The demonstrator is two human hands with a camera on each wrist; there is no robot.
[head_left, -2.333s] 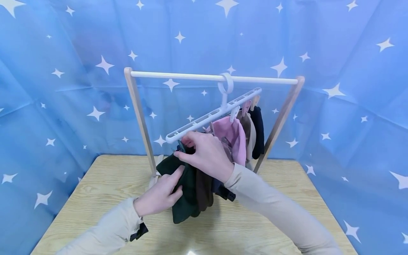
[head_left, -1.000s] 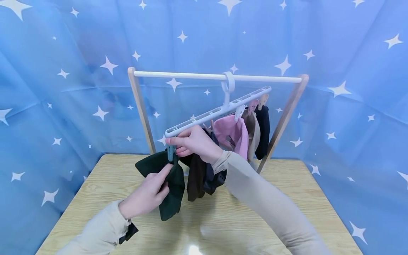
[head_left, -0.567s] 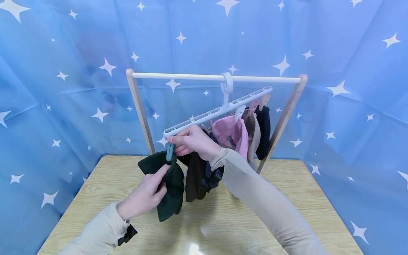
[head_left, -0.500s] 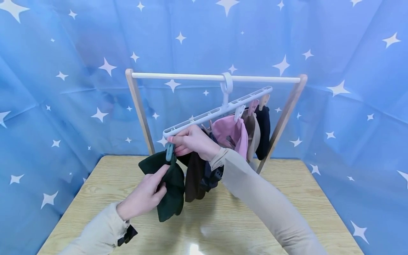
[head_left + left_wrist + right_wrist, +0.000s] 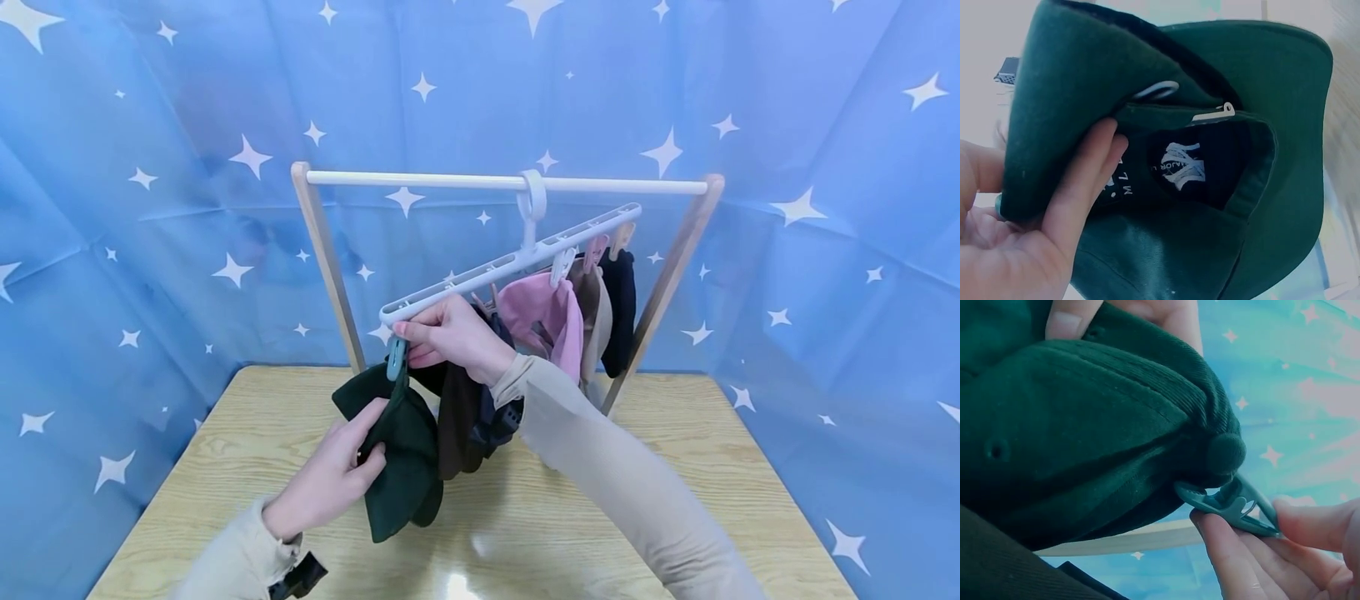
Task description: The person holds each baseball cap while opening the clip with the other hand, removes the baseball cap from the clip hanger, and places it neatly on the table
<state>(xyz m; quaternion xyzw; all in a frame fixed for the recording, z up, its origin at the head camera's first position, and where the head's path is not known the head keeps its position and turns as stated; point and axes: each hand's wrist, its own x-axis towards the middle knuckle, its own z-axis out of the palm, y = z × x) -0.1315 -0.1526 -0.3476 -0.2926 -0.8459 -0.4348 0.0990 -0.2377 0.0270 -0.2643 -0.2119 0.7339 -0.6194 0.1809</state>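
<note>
- The right hand [image 5: 453,337] pinches the small teal clip [image 5: 395,359] under the near end of the white hanger [image 5: 510,262]. In the right wrist view the fingertips [image 5: 1229,547] squeeze the clip's [image 5: 1229,506] handles.
- The left hand [image 5: 330,479] has slid lower than a moment ago. It now holds the green cap [image 5: 397,454] lower down, fingers curled over its edge [image 5: 1079,187].
- The cap [image 5: 1085,425] hangs lower too. Its top button sits right at the clip's mouth, so I think it is nearly clipped on, but I cannot tell if the clip bites it yet.
- Behind it hang a brown cap [image 5: 459,425], a pink cap [image 5: 543,312] and a dark cap [image 5: 618,312].
- The hanger hooks on the rack's bar [image 5: 420,178], over the wooden table [image 5: 225,442].
</note>
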